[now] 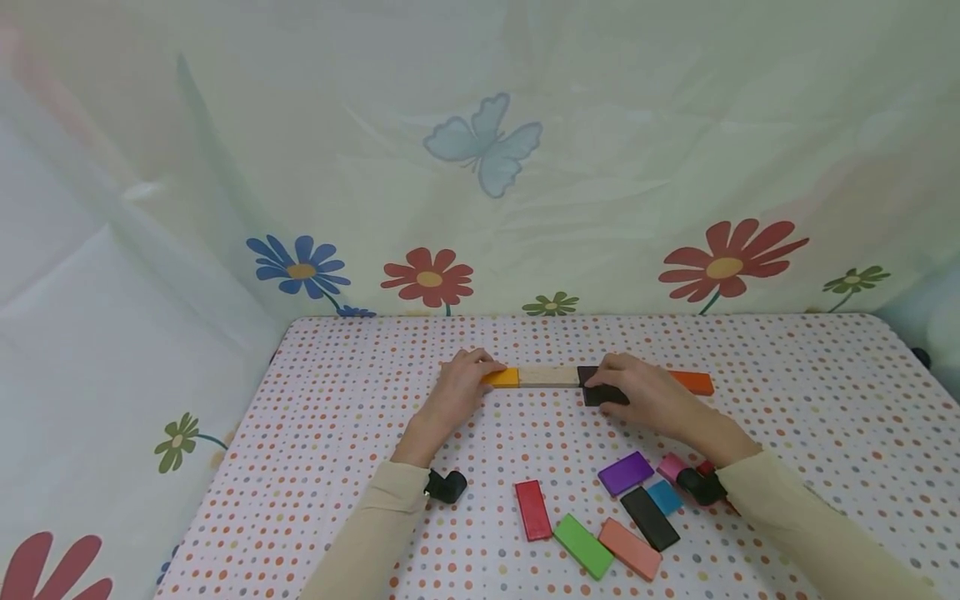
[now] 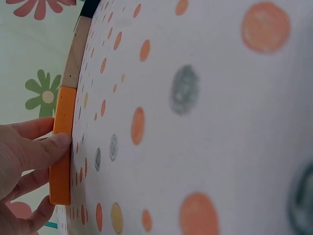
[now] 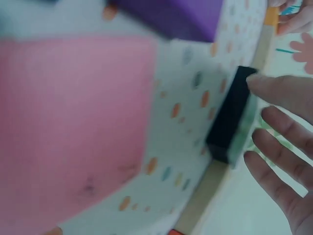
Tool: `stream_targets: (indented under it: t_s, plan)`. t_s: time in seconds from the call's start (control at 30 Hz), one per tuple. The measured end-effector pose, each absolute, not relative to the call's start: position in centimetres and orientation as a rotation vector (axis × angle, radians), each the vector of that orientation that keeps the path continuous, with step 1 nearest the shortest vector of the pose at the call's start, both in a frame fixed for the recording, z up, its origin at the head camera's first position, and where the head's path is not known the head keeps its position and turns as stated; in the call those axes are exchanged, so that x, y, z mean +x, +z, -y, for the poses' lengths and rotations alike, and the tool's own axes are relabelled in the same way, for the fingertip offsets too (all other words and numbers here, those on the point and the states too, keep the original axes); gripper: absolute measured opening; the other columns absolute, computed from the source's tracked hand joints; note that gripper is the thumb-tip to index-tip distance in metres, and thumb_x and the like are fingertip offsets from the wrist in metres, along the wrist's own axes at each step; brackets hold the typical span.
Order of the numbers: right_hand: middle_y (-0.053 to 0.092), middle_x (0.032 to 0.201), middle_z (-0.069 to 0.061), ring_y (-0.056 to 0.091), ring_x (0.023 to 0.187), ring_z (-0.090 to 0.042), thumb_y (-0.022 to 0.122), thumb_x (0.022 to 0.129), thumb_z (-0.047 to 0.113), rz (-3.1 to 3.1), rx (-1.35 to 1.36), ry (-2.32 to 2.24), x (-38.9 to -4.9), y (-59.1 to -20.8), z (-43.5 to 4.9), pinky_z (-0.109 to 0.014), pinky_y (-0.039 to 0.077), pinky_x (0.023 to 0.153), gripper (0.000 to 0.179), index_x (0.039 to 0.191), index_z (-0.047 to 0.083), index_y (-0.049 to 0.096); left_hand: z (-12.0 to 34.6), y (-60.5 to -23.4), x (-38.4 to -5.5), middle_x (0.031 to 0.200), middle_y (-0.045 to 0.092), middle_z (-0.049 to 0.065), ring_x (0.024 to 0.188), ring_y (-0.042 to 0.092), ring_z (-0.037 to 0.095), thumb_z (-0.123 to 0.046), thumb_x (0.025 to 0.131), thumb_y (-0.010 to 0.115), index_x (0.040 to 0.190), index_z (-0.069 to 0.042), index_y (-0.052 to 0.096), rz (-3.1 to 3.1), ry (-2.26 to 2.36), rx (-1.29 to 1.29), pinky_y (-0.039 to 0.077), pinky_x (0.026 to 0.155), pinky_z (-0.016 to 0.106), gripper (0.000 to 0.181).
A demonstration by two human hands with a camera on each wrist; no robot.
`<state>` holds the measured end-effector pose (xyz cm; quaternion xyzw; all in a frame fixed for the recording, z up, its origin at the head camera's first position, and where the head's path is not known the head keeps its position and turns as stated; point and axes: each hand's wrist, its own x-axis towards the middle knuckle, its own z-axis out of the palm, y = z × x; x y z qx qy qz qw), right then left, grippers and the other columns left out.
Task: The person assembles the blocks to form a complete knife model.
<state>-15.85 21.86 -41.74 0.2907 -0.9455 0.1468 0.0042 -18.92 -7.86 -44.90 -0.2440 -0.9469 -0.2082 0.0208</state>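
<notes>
My left hand (image 1: 465, 382) grips a yellow-orange block (image 2: 61, 152) at the left end of a row, with its thumb on the front face and the other fingers behind. End to end with it lies a plain wood block (image 1: 547, 377). Farther along the row, a black block (image 3: 232, 115) juts forward of the wood. My right hand (image 1: 647, 388) holds this block, thumb at its left end and other fingers spread along its upper far side. Another plain wood piece (image 3: 203, 198) continues the row, and an orange-red block (image 1: 693, 383) ends it on the right.
Nearer me lie loose blocks: red (image 1: 533, 510), green (image 1: 583, 546), salmon (image 1: 630, 548), black (image 1: 649, 517), blue (image 1: 666, 497), purple (image 1: 626, 473) and pink (image 1: 671, 465). My right wrist camera (image 1: 701, 486) overhangs the pink one. A flowered curtain (image 1: 480, 225) hangs behind the dotted tabletop (image 1: 337, 417).
</notes>
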Motion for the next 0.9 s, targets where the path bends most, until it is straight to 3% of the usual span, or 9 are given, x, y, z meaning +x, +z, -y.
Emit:
stream_targets:
  t_s: [0.2,0.4,0.9]
  plan:
    - [0.064,0.105,0.002,0.061,0.090,-0.016,0.090,0.083,0.013,2.979,1.098,0.561,-13.9,-40.2,-22.0,-0.028,0.057,0.073,0.027,0.108,0.014,0.080,7.7,-44.8,-18.9,0.122,0.069,0.005,0.111,0.060,0.026,-0.004,0.095,0.076,0.130,-0.011,0.075,2.927,-0.638,-0.774,0.053,0.097,0.048,0.036]
    - [0.060,0.107,0.008,0.060,0.096,-0.012,0.089,0.085,0.021,3.088,1.282,0.585,-11.9,-40.0,-21.8,-0.035,0.060,0.082,0.027,0.110,0.021,0.079,8.0,-44.8,-18.9,0.121,0.069,0.008,0.110,0.060,0.029,-0.003,0.094,0.077,0.130,-0.009,0.074,2.912,-0.630,-0.799,0.054,0.095,0.044,0.036]
    - [0.061,0.107,0.010,0.059,0.097,-0.009,0.086,0.088,0.030,3.152,1.279,0.688,-10.0,-41.3,-23.1,-0.035,0.059,0.081,0.022,0.108,0.022,0.078,8.1,-45.0,-18.8,0.121,0.069,0.008,0.109,0.060,0.029,-0.002,0.094,0.077,0.129,-0.009,0.075,2.900,-0.664,-0.794,0.053,0.097,0.049,0.035]
